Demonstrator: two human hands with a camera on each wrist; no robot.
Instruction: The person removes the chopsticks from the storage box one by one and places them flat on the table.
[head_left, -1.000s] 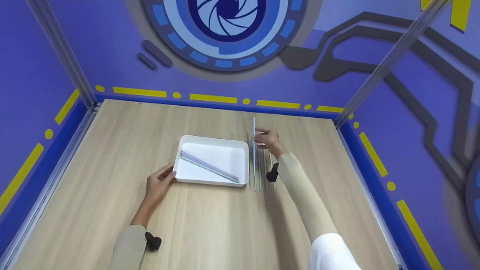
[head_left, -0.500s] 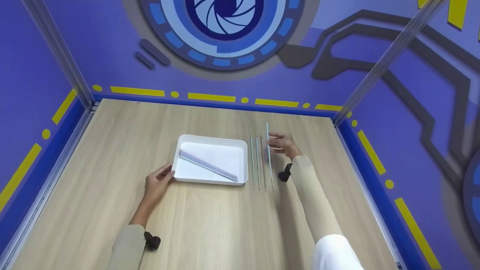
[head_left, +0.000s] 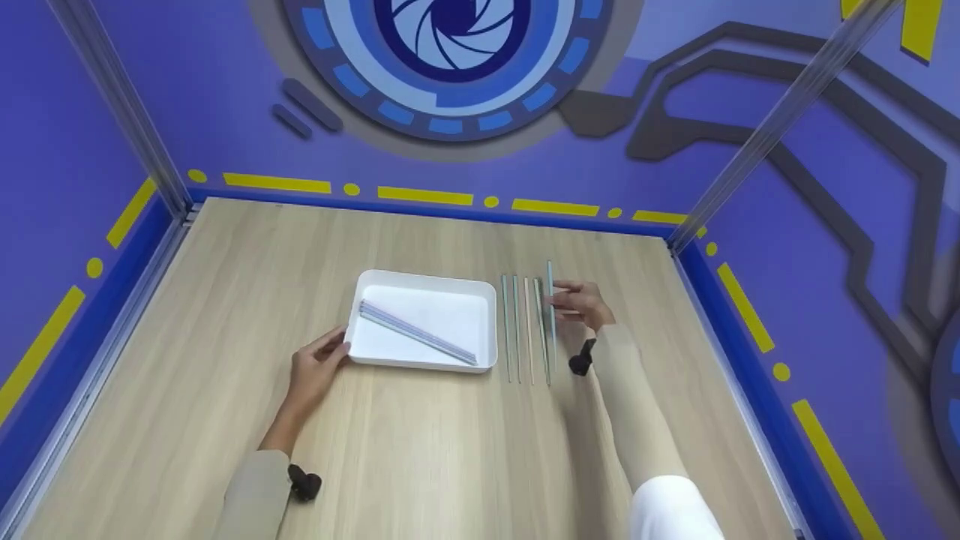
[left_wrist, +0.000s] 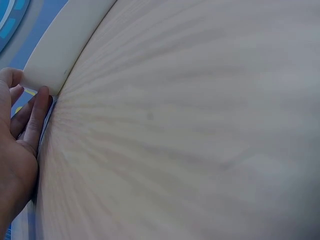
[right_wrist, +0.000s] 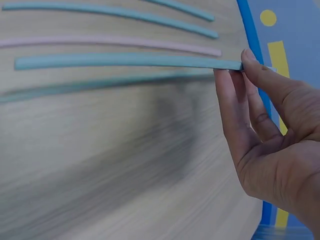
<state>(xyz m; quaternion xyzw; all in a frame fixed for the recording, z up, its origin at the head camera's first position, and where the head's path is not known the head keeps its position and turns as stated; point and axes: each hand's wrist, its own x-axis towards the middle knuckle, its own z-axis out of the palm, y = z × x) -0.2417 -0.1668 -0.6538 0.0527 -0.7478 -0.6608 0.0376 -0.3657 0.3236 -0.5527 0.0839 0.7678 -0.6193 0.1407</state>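
Note:
My right hand (head_left: 581, 301) pinches a light-blue straw (right_wrist: 125, 61) near its far end, between thumb and fingertips. It is held up at the right side of a row of straws on the table, lengthwise like them. The row has teal straws (head_left: 505, 330) and a pink straw (right_wrist: 115, 41). My left hand (head_left: 315, 367) holds the near left corner of a white tray (head_left: 427, 367), thumb and fingers at its outer wall; the left wrist view shows the fingertips at the tray wall (left_wrist: 65, 45). Inside the tray, a bundle of purplish straws (head_left: 416, 331) lies slanting.
Everything stands on a wood-grain table (head_left: 420, 450). Blue-purple panels rise at the back (head_left: 225, 142), left and right, with metal posts (head_left: 780, 127) at the corners. The tray's right wall is close to the row of straws.
My right hand has moved right and slightly nearer with the straw, from beside the tray, across the row, to its right side. The left hand and tray have stayed in place.

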